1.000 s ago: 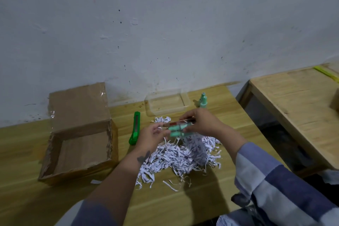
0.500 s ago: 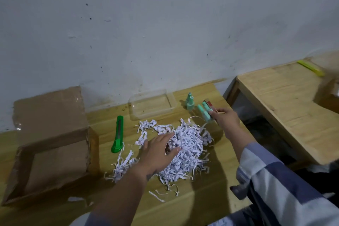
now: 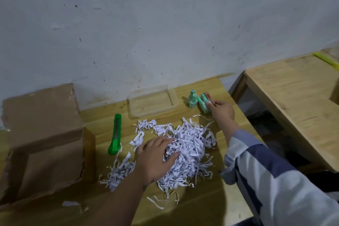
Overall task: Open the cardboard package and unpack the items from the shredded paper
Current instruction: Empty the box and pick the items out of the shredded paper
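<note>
The shredded paper (image 3: pixel 185 150) lies heaped at the middle of the bench (image 3: pixel 211 200), and your left hand (image 3: pixel 156 159) rests flat on its 9 o'clock side, fingers (image 3: pixel 165 141) spread and released, pressing into the strips without grasping anything. From the heap's 1 o'clock, your right hand (image 3: pixel 222 110) sits by the far edge of the bench, its fingers clenched around a small bundle of mint-green items (image 3: pixel 203 103) with a reddish piece beside them; the bundle looks to be touching down or nearly so. Just at the bundle's 9 o'clock stand 2 mint-green bottles (image 3: pixel 192 100), upright and close together.

The cardboard package (image 3: pixel 45 145) is open at the heap's 9 o'clock, and nothing shows inside it. Between package and heap lies the green utility knife (image 3: pixel 115 134); you cannot tell from here whether its blade is out. At the heap's 12 o'clock sits a clear plastic tray (image 3: pixel 152 102).

What could go wrong, as I judge it: letting go of the bundle so near the 2 bottles could knock them over or roll them off the far edge. Sweeping the paper toward 9 o'clock could bring your left hand onto the knife. Small items could also stay buried in the strips if you feel only the top.
</note>
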### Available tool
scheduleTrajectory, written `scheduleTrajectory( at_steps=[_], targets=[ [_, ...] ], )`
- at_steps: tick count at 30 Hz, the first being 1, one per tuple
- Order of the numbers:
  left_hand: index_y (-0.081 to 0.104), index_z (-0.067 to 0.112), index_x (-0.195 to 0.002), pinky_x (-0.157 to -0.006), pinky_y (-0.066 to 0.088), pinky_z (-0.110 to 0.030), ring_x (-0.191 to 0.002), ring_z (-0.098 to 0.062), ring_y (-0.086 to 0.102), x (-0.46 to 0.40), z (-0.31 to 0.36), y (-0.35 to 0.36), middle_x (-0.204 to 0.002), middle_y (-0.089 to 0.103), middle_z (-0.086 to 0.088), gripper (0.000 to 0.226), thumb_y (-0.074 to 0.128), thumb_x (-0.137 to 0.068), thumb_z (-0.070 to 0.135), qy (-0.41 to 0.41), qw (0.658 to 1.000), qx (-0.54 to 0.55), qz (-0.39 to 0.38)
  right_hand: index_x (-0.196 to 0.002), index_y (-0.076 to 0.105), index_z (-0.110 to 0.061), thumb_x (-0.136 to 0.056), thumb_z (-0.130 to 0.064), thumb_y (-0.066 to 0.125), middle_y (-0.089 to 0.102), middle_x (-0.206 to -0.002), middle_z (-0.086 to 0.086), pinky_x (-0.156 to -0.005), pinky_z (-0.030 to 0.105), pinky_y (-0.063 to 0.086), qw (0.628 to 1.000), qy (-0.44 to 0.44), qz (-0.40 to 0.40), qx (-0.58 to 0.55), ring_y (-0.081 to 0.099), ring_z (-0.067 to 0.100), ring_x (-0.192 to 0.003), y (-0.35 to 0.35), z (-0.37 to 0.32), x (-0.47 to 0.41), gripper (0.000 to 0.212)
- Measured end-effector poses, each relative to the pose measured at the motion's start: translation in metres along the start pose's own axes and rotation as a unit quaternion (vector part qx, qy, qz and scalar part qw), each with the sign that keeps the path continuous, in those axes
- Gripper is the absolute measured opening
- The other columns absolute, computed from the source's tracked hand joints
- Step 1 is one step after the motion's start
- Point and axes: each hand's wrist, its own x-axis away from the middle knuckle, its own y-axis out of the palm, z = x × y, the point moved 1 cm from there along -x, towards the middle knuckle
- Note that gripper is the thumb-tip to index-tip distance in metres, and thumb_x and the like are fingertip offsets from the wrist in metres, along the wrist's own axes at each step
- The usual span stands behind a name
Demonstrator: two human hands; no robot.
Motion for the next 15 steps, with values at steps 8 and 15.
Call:
scheduleTrajectory(
  at_steps=[8, 15],
  targets=[
    [0.022, 0.048, -0.145, -0.107, 0.022, -0.040, -0.132, -0.011, 0.039, -0.005, 0.002, -0.018, -0.138, 0.049, 0.015, 0.052, 0.031, -0.095, 0.059, 0.010, 0.998, 0.045, 0.038, -0.113, 0.058, -0.021, -0.090, -0.025, 0.054, 0.055, -0.121, 0.006, -0.097, 0.041, 0.042, 0.967, -0.227, 0.042, 0.104, 0.044, 0.025, -0.117, 0.003, -0.004, 0.056, 0.024],
    [0.030, 0.038, -0.146, -0.117, 0.017, -0.046, -0.144, -0.021, 0.013, -0.026, -0.029, -0.041, -0.157, 0.019, 0.004, 0.054, 0.024, -0.097, 0.058, -0.057, 0.995, 0.038, 0.071, -0.138, 0.041, -0.023, -0.098, -0.048, 0.025, 0.035, -0.147, 0.015, -0.115, 0.041, 0.022, 0.917, -0.265, -0.089, 0.283, 0.026, 0.032, -0.137, 0.023, 0.031, 0.079, 0.050]
  ],
)
